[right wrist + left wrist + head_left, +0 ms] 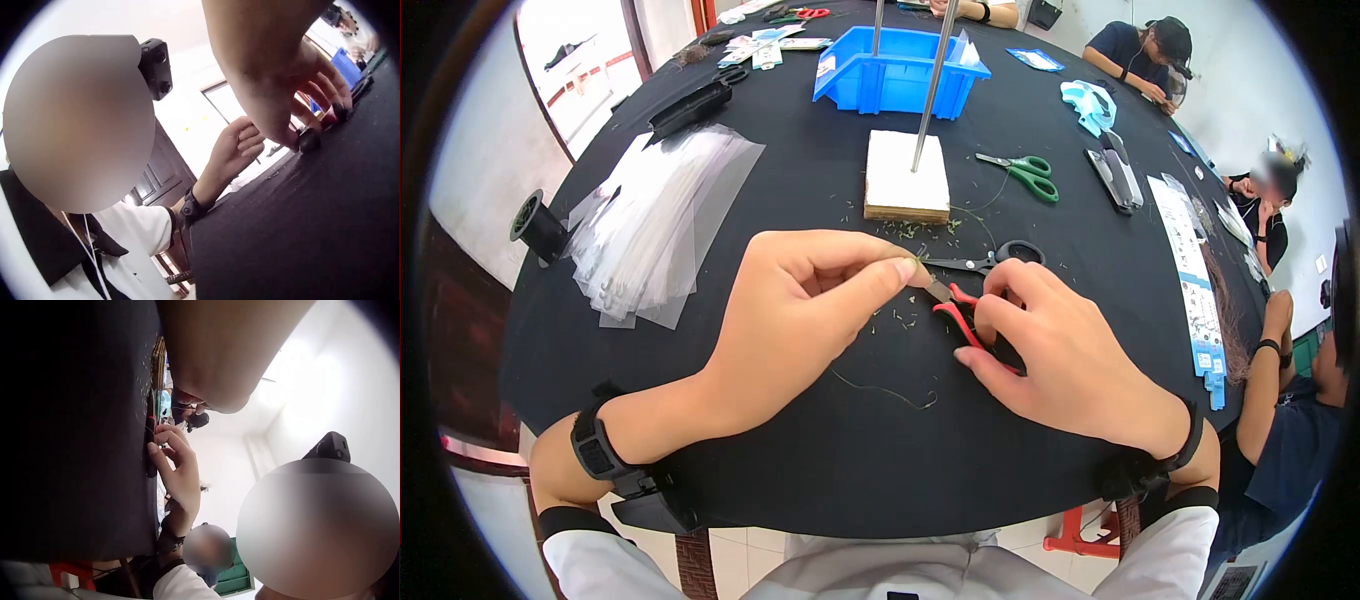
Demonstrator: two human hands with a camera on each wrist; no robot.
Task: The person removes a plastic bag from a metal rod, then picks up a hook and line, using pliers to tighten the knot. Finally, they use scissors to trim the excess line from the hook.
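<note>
Thumb and index finger of my left hand [790, 320] pinch something small and greenish, mostly hidden by the fingertips; I cannot tell its kind. My right hand [1065, 350] grips red-handled pliers [960, 318], whose metal nose reaches right to the left fingertips. Below the hands, a thin thread [875, 388] with a curled end shows against the black cloth. Black-handled scissors [975, 264] lie just beyond the pliers. In the left wrist view, the right hand [178, 462] stays low over the tabletop. The right wrist view shows the left hand [234, 153] with curled fingers.
A white-topped block [908, 175] with a metal rod stands ahead, green clippings scattered before it. Farther off are a blue bin [900, 80], green scissors [1030, 175] and a stapler [1115, 175]. Clear plastic sleeves [655, 225] and a thread spool [540, 225] lie left. Other people sit right.
</note>
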